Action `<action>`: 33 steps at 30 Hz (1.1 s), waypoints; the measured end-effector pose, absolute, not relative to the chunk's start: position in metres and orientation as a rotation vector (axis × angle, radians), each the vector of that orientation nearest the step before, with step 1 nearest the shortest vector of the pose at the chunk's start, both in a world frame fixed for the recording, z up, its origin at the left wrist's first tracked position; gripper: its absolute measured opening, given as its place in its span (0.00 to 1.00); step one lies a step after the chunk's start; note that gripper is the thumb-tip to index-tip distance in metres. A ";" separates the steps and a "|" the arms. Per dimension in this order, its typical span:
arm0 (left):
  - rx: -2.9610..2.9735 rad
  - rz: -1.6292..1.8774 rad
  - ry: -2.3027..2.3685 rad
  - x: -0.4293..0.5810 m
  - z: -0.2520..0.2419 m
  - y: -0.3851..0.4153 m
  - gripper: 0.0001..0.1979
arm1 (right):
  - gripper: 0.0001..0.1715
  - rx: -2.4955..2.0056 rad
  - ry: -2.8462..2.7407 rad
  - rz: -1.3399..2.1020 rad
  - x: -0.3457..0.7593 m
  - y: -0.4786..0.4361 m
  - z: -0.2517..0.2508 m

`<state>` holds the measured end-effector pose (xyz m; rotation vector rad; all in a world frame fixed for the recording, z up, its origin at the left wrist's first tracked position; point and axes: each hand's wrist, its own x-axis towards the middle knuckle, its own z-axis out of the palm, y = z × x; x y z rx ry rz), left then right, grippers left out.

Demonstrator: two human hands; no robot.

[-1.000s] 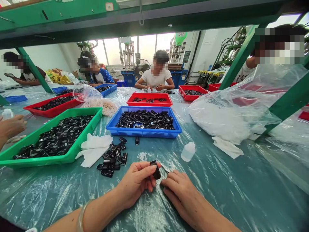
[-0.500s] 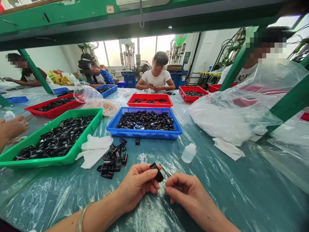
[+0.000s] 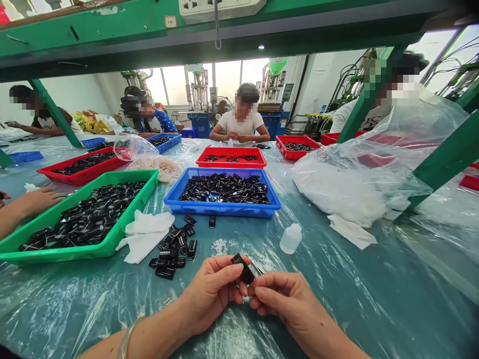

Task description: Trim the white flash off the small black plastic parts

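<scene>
My left hand (image 3: 219,289) pinches a small black part (image 3: 243,269) between thumb and fingers. Close against it on the right is my right hand (image 3: 279,299), its fingers closed round a thin metal tool (image 3: 256,268) that reaches toward the part's upper edge. The fingertips of both hands meet or nearly meet below the part. A pile of loose black parts (image 3: 174,252) lies left of my hands, with white scraps (image 3: 220,246) beyond them. To the right stands a small translucent bottle (image 3: 291,239).
A blue tray (image 3: 222,208) and a green tray (image 3: 112,244) hold black parts. Beside them lies a white cloth (image 3: 147,234). Clear plastic bags (image 3: 344,184) sit at right. Another person's hand (image 3: 39,202) rests by the green tray. A green beam (image 3: 224,45) crosses above.
My right hand has moved left, closer to my left hand and the black part. At the left, the other person's hand has shifted toward the green tray, away from a bottle.
</scene>
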<state>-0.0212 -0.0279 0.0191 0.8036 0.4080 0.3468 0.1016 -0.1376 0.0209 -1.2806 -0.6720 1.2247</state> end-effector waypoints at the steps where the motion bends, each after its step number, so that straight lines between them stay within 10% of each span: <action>1: 0.804 0.347 0.405 -0.021 0.019 -0.028 0.12 | 0.15 -1.269 -0.654 1.228 0.101 -0.138 0.021; 33: 0.660 0.318 0.399 -0.021 0.020 -0.032 0.08 | 0.17 -0.987 -0.566 1.201 0.095 -0.137 0.012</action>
